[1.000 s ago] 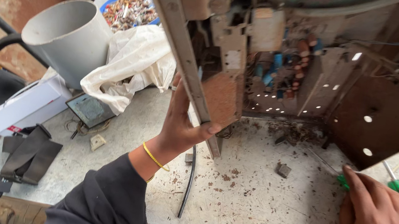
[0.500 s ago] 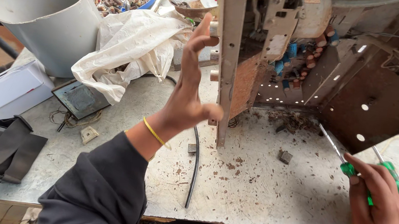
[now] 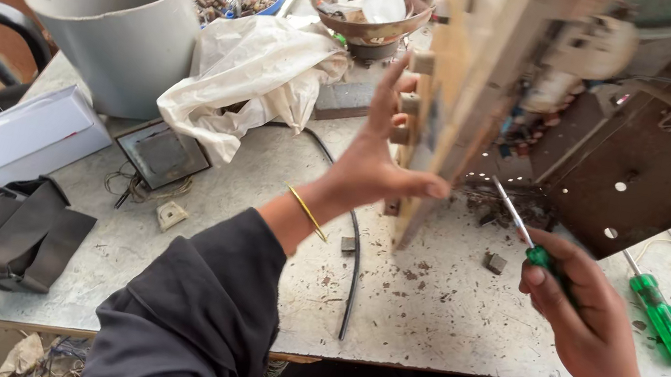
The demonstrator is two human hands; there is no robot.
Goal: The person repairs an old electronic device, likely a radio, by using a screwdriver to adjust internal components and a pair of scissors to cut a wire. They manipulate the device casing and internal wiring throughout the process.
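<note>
Head view shows the left hand [image 3: 380,164], now flatter and open against the tilted chassis [image 3: 457,100], while the right hand [image 3: 580,313] has lifted the gripped screwdriver [image 3: 522,227] toward its underside.

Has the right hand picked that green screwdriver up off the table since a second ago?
Yes. The right hand has lifted off the table and raised the green screwdriver, tip toward the chassis; another green screwdriver lies beside it.
</note>
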